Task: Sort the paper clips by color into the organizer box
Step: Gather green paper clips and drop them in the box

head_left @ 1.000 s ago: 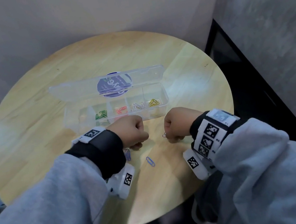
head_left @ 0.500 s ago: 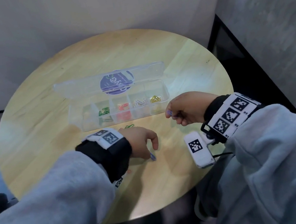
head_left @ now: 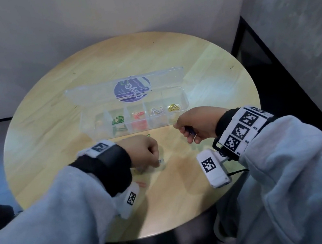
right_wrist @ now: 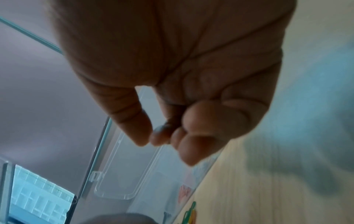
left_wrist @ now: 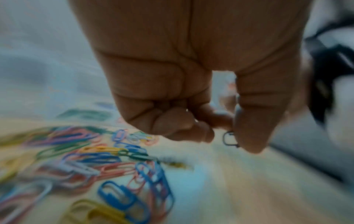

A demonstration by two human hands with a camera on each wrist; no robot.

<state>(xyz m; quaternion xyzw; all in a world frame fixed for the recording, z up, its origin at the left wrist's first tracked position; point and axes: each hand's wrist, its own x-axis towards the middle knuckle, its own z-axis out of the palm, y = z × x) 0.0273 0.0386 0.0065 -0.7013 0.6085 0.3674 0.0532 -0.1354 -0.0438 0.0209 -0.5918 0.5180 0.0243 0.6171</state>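
My left hand hovers low over the round wooden bench, fingers curled tight, and in the left wrist view my thumb and forefinger pinch a small dark paper clip just above the wood. Beside it on the bench lies the loose pile of paper clips, blue, pink, yellow and green all jumbled together. My right hand is up near the right end of the organizer box, fingers curled in, gripping a dark blue paper clip, with a thin silvery loop showing under my fingers; the wrist view is too blurred to make out more. The box is clear plastic, its lid thrown open toward the far side, a round purple label on it. Inside, each in its own compartment, left to right: green clips, red clips, silver clips, yellow clips. One green clip lies on the bench just in front of the box.
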